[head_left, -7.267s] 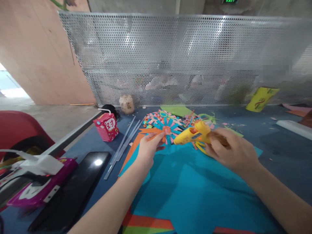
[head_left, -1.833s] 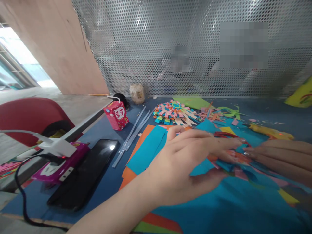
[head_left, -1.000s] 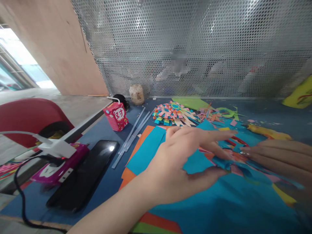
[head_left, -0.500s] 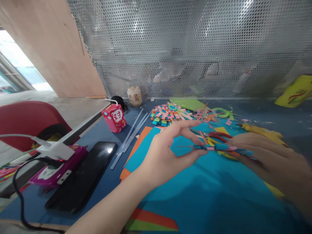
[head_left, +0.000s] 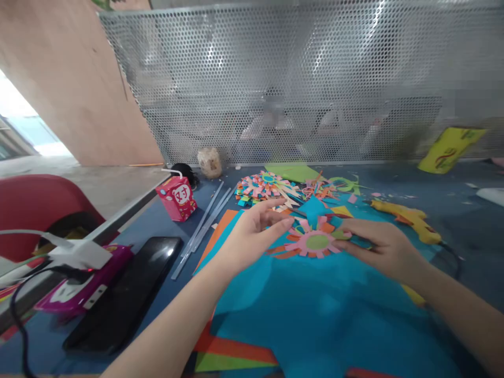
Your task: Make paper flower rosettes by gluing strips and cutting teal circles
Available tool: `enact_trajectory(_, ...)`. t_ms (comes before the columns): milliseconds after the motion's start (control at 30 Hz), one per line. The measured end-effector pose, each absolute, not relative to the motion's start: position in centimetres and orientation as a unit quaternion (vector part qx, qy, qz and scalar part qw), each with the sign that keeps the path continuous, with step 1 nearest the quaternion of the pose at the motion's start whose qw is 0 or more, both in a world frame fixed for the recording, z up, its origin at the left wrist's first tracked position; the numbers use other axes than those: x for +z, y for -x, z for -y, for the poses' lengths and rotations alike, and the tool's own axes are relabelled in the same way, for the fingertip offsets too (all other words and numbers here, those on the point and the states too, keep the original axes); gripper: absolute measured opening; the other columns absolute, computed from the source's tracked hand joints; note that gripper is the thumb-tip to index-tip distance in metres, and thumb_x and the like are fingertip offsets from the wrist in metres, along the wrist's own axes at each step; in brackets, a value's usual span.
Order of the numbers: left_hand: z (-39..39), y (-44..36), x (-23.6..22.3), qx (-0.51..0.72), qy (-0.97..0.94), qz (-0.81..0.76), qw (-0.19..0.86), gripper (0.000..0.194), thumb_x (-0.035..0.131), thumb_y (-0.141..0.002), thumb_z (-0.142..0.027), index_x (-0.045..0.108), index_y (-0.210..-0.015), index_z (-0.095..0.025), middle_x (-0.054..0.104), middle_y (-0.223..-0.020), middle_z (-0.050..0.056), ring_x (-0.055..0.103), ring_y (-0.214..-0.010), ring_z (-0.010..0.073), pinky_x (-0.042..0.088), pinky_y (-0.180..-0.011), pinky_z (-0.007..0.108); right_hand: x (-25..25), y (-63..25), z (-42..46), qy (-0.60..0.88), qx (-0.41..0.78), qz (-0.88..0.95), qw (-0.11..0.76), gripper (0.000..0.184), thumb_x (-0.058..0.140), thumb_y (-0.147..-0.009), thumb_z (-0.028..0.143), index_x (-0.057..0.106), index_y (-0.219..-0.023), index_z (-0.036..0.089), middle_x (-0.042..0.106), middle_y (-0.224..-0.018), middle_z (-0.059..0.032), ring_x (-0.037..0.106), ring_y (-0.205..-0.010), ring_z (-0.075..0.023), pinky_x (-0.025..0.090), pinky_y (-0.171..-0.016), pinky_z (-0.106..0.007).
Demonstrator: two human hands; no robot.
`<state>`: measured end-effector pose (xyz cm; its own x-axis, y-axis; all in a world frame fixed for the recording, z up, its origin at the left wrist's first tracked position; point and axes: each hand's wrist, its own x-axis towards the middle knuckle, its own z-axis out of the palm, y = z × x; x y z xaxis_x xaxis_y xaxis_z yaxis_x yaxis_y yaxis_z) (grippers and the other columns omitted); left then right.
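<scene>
My right hand (head_left: 380,247) pinches the right edge of a paper flower (head_left: 303,243), which has pink petals, a green centre and orange and blue strips around it. The flower faces me, just above blue paper sheets (head_left: 315,310). Left of it is my left hand (head_left: 258,228), its thumb and index finger apart with nothing visible between them. Partly hidden scissors (head_left: 297,212) lie behind the left fingertips. Further back, finished-looking fringed paper flowers (head_left: 262,186) in pink, blue and orange are piled up.
Clear glue sticks (head_left: 205,226) lie left of the paper, beside a red drink carton (head_left: 177,198) and a black phone (head_left: 124,294). At right rests a yellow glue gun (head_left: 409,218) with its cord. Paper scraps (head_left: 321,189) lie before a perforated metal screen (head_left: 244,79).
The flower, edge-on between both hands before, has turned its face toward me. My left hand has let go and moved left; the right still holds it. The view has shifted slightly.
</scene>
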<state>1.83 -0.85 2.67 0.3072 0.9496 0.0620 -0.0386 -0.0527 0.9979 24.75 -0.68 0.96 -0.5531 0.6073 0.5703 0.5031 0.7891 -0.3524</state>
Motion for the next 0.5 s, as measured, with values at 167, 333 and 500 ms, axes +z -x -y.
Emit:
enact_trajectory(167, 0.63, -1.72, 2.62, 0.456, -0.586, -0.394, 0.541, 0.033, 0.064, -0.073, -0.024, 0.057, -0.104, -0.016, 0.064, -0.074, 0.0, 0.06, -0.073, 0.0114, 0.045, -0.073, 0.026, 0.77, -24.79, 0.65, 0.343, 0.103, 0.868, 0.343, 0.018, 0.051, -0.084, 0.027, 0.052, -0.069, 0.018, 0.056, -0.064, -0.0005, 0.049, -0.057, -0.0105, 0.038, -0.055, -0.021)
enact_trajectory(333, 0.48, -1.69, 2.54, 0.462, -0.591, -0.386, 0.538, 0.031, 0.065, -0.071, -0.024, 0.059, -0.1, -0.015, 0.063, -0.07, -0.001, 0.059, -0.067, 0.0099, 0.044, -0.07, 0.024, 0.88, -24.6, 0.58, 0.342, 0.116, 0.87, 0.336, 0.021, 0.051, -0.083, 0.029, 0.05, -0.064, 0.019, 0.055, -0.061, 0.001, 0.048, -0.056, -0.0098, 0.038, -0.053, -0.02)
enact_trajectory(500, 0.61, -1.71, 2.71, 0.458, -0.593, -0.382, 0.54, 0.034, 0.065, -0.072, -0.024, 0.058, -0.104, -0.015, 0.065, -0.072, 0.0, 0.06, -0.071, 0.0107, 0.044, -0.073, 0.025, 1.07, -24.67, 0.51, 0.347, 0.13, 0.867, 0.333, 0.022, 0.052, -0.083, 0.029, 0.052, -0.064, 0.018, 0.054, -0.06, 0.0016, 0.048, -0.054, -0.009, 0.039, -0.052, -0.019)
